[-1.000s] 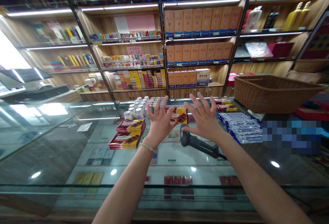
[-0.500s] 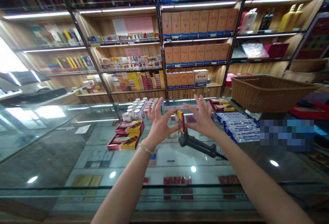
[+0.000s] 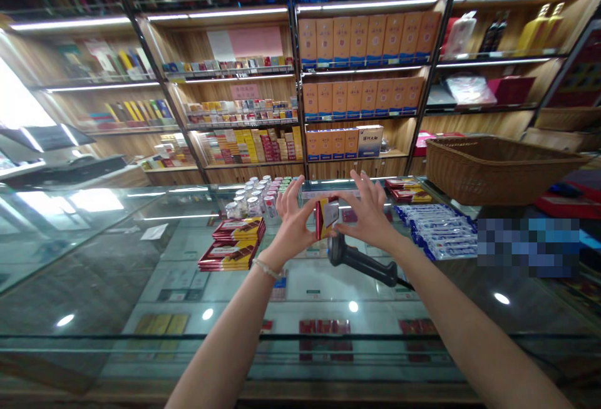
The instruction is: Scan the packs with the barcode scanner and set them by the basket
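Between my two hands a small red and yellow packet (image 3: 327, 217) is held upright above the glass counter, a pale printed label showing on it. My left hand (image 3: 293, 224) pinches its left side with thumb and forefinger, the other fingers raised. On the right side, my right hand (image 3: 369, 215) grips it with thumb and forefinger. Just below lies a black handheld scanner (image 3: 361, 263) on the glass. To the left of my left hand are stacked red and yellow chocolate packets (image 3: 230, 253).
Small cans (image 3: 253, 199) stand behind the chocolate stacks. At right are blue and white packets (image 3: 441, 232), more red packets (image 3: 407, 190) and a wicker basket (image 3: 498, 174). Shelves of boxes (image 3: 357, 99) line the back. The glass counter (image 3: 300, 315) has goods underneath.
The packet has turned from nearly edge-on, so its face with the pale label now shows. Both hands still hold it in nearly the same place. The view has shifted slightly.
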### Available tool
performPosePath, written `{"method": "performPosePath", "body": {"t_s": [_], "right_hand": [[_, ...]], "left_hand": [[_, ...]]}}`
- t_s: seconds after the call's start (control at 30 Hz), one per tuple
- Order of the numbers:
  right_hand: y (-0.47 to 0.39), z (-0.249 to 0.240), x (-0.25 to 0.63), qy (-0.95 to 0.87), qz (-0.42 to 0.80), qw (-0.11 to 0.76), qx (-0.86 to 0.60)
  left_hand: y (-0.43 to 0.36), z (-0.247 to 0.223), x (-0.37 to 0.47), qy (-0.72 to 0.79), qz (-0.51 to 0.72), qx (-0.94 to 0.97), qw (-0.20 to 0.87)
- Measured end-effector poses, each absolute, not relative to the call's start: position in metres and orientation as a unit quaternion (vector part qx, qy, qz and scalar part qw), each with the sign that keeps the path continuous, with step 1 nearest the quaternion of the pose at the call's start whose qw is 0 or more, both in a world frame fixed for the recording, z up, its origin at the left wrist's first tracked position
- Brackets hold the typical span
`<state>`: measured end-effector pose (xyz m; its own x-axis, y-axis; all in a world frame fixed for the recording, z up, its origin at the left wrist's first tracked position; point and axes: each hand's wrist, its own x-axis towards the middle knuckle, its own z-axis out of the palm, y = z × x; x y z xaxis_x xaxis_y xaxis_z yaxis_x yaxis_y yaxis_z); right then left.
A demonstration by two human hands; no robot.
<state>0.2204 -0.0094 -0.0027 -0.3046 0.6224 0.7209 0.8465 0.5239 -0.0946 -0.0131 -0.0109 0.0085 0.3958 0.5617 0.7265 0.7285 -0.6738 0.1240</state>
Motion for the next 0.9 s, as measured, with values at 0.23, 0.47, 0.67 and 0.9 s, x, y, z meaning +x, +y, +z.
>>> {"method": "performPosePath", "body": {"t_s": [0.23, 0.47, 0.67, 0.9], "right_hand": [[-0.012, 0.0, 0.229, -0.787, -0.208, 0.368, -0.449], [-0.015, 0.003, 0.231, -0.769, -0.257, 0.379, -0.446], [-0.016, 0.005, 0.228, -0.759, -0.306, 0.36, -0.448], [-0.016, 0.005, 0.217, -0.76, -0.317, 0.357, -0.441]], "left_hand": [[-0.002, 0.007, -0.025, -0.397, -0.396, -0.822, 0.101], [0.003, 0.009, -0.035, -0.44, -0.391, -0.801, 0.105], [-0.003, 0.019, -0.041, -0.441, -0.37, -0.797, 0.184], [-0.011, 0.027, -0.043, -0.46, -0.302, -0.799, 0.241]]}}
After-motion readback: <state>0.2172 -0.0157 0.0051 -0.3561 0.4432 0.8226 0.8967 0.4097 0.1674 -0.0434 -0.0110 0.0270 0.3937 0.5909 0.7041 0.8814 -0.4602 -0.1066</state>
